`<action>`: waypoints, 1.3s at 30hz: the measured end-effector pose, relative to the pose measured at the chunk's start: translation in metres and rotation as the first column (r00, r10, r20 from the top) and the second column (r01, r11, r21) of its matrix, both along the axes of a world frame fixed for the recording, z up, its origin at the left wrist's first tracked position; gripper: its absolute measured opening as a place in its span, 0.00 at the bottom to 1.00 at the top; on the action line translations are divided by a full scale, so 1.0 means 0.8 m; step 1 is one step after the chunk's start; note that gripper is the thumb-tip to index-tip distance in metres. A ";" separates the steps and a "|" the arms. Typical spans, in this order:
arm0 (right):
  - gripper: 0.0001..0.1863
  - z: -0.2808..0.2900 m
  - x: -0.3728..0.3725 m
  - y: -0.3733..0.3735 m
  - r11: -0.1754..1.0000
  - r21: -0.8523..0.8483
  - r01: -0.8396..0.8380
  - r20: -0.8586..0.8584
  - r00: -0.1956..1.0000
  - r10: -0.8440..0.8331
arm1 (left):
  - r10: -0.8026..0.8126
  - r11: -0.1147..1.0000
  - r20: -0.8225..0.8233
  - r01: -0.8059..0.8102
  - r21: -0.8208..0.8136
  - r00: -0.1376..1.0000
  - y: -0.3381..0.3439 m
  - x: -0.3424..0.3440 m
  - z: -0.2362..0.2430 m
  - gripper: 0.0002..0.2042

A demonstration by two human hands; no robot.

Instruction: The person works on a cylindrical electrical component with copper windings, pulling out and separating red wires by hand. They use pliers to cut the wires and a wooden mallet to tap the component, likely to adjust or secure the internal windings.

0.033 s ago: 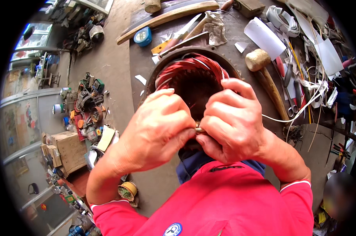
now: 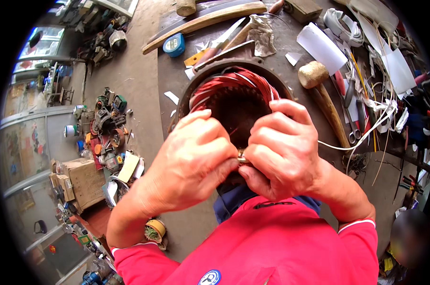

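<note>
A round metal housing (image 2: 199, 79) lined with red wire windings (image 2: 236, 83) and white strips sits before me at the bench edge. My left hand (image 2: 196, 156) is closed over its near left side, thumb and fingers pinching a small pale piece (image 2: 242, 158) at the near rim. My right hand (image 2: 283, 152) grips the same piece from the right, fingers curled, its index finger at the windings. The housing's near part is mostly hidden by my hands.
Around the housing lie a wooden mallet (image 2: 312, 75), scissors (image 2: 354, 132), a blue tape measure (image 2: 173, 44), a wooden bar (image 2: 205, 22), paper sheets (image 2: 321, 47) and white cord (image 2: 338, 146). Motor parts (image 2: 108, 116), a cardboard box (image 2: 82, 183) and a potted plant (image 2: 154, 232) stand to the left.
The hands and housing appear very slightly lower and further right in the picture, along with the bench items. Both hands keep the same grip.
</note>
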State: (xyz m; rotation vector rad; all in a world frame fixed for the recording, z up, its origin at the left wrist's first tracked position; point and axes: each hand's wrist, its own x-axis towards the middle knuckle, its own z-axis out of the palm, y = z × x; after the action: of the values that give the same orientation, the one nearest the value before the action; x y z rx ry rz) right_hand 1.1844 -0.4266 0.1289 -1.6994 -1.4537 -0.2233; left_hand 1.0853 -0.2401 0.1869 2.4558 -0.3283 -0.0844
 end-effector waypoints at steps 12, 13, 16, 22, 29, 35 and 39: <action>0.12 -0.011 0.002 0.010 0.994 0.099 0.039 -0.011 0.999 -0.038 | 0.128 0.991 0.522 -0.127 -0.037 0.844 -0.008 -0.014 -0.054 0.05; 0.12 -0.009 0.002 0.010 0.994 0.102 0.037 -0.011 0.999 -0.036 | 0.131 0.990 0.579 -0.140 -0.028 0.805 -0.008 -0.019 -0.062 0.06; 0.13 -0.017 -0.001 0.010 0.986 0.140 0.096 -0.038 0.995 -0.091 | 0.148 0.985 0.630 -0.170 -0.025 0.762 -0.005 -0.036 -0.081 0.09; 0.16 -0.024 0.011 0.003 0.999 0.035 -0.022 0.022 1.000 0.021 | 0.366 0.910 0.709 -0.393 -0.136 0.603 -0.031 -0.033 -0.110 0.13; 0.14 -0.022 0.023 0.008 1.000 0.008 -0.026 0.138 0.990 0.025 | 0.270 0.925 0.602 -0.376 0.056 0.752 -0.025 -0.030 -0.091 0.19; 0.08 -0.021 0.004 0.010 0.995 0.058 0.077 0.035 0.996 -0.079 | 0.110 0.968 0.535 -0.212 0.133 0.837 -0.009 -0.029 -0.074 0.19; 0.09 -0.018 0.000 0.013 0.989 0.097 0.113 -0.024 0.994 -0.111 | 0.073 0.981 0.597 -0.164 0.099 0.799 -0.003 -0.025 -0.079 0.19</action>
State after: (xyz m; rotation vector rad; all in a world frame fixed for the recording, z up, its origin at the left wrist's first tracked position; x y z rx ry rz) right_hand 1.1844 -0.4159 0.1145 -1.7002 -1.3140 -0.3337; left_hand 1.0655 -0.2429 0.1235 2.5894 -0.4427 0.7586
